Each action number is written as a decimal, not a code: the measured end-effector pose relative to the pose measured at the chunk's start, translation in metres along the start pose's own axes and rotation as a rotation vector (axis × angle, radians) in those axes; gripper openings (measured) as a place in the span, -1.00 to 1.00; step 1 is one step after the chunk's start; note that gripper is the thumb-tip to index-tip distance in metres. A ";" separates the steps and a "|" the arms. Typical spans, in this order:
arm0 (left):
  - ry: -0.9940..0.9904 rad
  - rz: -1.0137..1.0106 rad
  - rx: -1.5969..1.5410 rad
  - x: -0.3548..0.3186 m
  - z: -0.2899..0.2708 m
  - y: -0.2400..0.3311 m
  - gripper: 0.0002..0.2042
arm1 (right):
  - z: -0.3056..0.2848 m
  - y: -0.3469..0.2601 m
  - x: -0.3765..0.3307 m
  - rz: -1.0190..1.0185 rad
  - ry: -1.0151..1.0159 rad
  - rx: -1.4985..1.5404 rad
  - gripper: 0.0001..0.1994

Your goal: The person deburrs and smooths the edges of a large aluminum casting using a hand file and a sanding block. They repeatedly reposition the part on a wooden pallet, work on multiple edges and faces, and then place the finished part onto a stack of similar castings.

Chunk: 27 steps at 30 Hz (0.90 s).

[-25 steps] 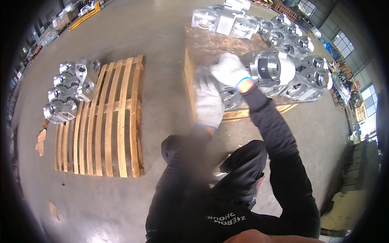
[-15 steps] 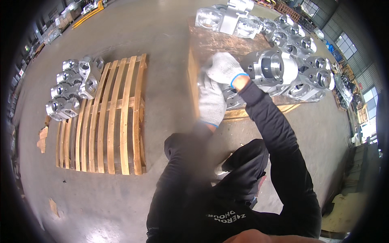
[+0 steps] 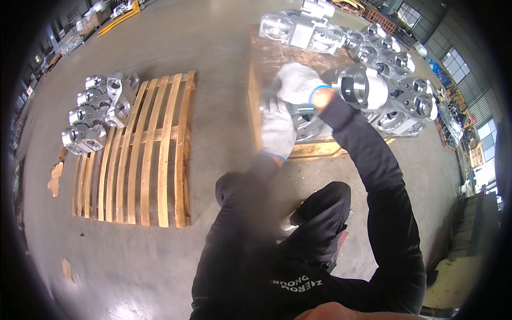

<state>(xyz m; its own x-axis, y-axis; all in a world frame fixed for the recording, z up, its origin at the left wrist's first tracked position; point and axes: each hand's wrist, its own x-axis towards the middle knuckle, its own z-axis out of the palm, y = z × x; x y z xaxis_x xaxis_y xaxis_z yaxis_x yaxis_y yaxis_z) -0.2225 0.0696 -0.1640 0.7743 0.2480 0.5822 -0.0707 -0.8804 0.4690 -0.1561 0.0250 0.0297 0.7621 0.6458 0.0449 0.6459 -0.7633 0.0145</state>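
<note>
My two hands, in grey-white knit gloves with blue cuffs, work close together at the near left corner of a brown-topped wooden pallet [image 3: 266, 53]. My right hand [image 3: 300, 85] is curled, its fingertips turned left and hidden. Just below it, my left hand [image 3: 278, 127] reaches up with its back showing; its bent fingertips meet the right hand's. What lies between them is blurred and covered. Beside both hands a silver machined metal casting [image 3: 309, 125] with a round opening rests on the pallet. To the right stands a larger casting [image 3: 376, 88] with a wide bore.
More silver castings [image 3: 301, 29] stand at the pallet's far side. On the left, a slatted wooden pallet [image 3: 160, 154] carries several castings [image 3: 96, 112] along its far left edge. Torn cardboard [image 3: 55, 180] lies on the floor. A yellow pallet jack [image 3: 120, 22] is far back.
My right hand has shifted slightly right and its forearm has swung outward. More of the casting beside the hands shows. My left hand stays nearly in place.
</note>
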 end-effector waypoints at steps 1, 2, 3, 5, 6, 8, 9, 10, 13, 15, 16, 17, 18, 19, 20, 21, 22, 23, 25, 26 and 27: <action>0.042 0.010 -0.027 -0.001 -0.002 0.000 -0.23 | 0.000 -0.003 0.004 -0.023 -0.038 -0.023 -0.71; 0.098 0.019 -0.057 -0.002 -0.006 -0.001 -0.21 | 0.000 -0.005 0.004 -0.004 0.029 -0.064 -0.72; 0.160 0.022 -0.085 -0.002 -0.010 -0.003 -0.19 | 0.000 -0.006 0.006 -0.020 0.034 -0.091 -0.72; 0.128 0.021 -0.130 -0.012 -0.023 -0.015 -0.15 | 0.000 -0.005 0.003 -0.062 0.071 -0.091 -0.72; 0.112 0.020 -0.152 -0.018 -0.029 -0.023 -0.13 | -0.002 -0.002 0.000 -0.039 0.039 -0.104 -0.73; 0.066 -0.128 -0.252 -0.032 -0.038 -0.034 -0.14 | -0.003 0.005 -0.008 -0.067 -0.003 -0.080 -0.72; -0.113 -0.235 -0.256 -0.034 -0.038 -0.035 -0.17 | -0.001 0.007 -0.011 -0.094 -0.011 -0.050 -0.71; -0.156 -0.234 -0.270 -0.037 -0.038 -0.037 -0.21 | -0.002 0.011 -0.014 -0.126 0.042 -0.050 -0.73; -0.369 -0.320 -0.160 -0.033 -0.029 -0.030 -0.23 | -0.004 0.018 -0.014 -0.199 -0.018 -0.059 -0.72; -0.440 -0.384 -0.148 -0.028 -0.027 -0.025 -0.23 | -0.006 0.021 -0.008 -0.150 -0.169 -0.059 -0.69; -0.433 -0.396 -0.147 -0.026 -0.027 -0.025 -0.24 | -0.008 0.023 -0.004 -0.125 -0.146 -0.099 -0.68; -0.419 -0.399 -0.148 -0.022 -0.028 -0.026 -0.25 | -0.007 0.023 0.001 -0.187 -0.118 -0.046 -0.68; -0.409 -0.398 -0.150 -0.019 -0.029 -0.027 -0.26 | -0.006 0.023 0.006 -0.190 -0.085 -0.037 -0.68; -0.406 -0.362 -0.208 -0.014 -0.030 -0.033 -0.28 | -0.006 0.025 0.010 -0.204 -0.109 -0.005 -0.68; -0.396 -0.329 -0.267 -0.009 -0.032 -0.040 -0.29 | -0.005 0.025 0.015 -0.183 -0.094 0.009 -0.69; -0.354 -0.305 -0.317 -0.002 -0.031 -0.046 -0.30 | -0.006 0.027 0.018 -0.204 -0.030 -0.077 -0.68; -0.358 -0.288 -0.344 0.003 -0.030 -0.051 -0.32 | -0.005 0.027 0.021 -0.261 -0.036 -0.130 -0.68; -0.345 -0.275 -0.363 0.007 -0.029 -0.056 -0.33 | -0.005 0.027 0.022 -0.242 -0.077 -0.164 -0.67; -0.334 -0.262 -0.379 0.012 -0.025 -0.063 -0.35 | -0.005 0.026 0.026 -0.154 -0.120 -0.204 -0.68; -0.338 -0.257 -0.374 0.014 -0.023 -0.065 -0.36 | -0.005 0.025 0.028 -0.196 -0.084 -0.154 -0.68; -0.343 -0.243 -0.368 0.016 -0.021 -0.066 -0.37 | -0.005 0.024 0.030 -0.207 -0.059 -0.118 -0.68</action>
<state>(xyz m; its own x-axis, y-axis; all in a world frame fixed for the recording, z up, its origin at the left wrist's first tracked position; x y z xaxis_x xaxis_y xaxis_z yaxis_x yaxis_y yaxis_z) -0.2190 0.1404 -0.1722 0.9517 0.2264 0.2074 -0.0317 -0.5995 0.7997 -0.1178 0.0266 0.0363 0.6179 0.7857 -0.0300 0.7814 -0.6094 0.1341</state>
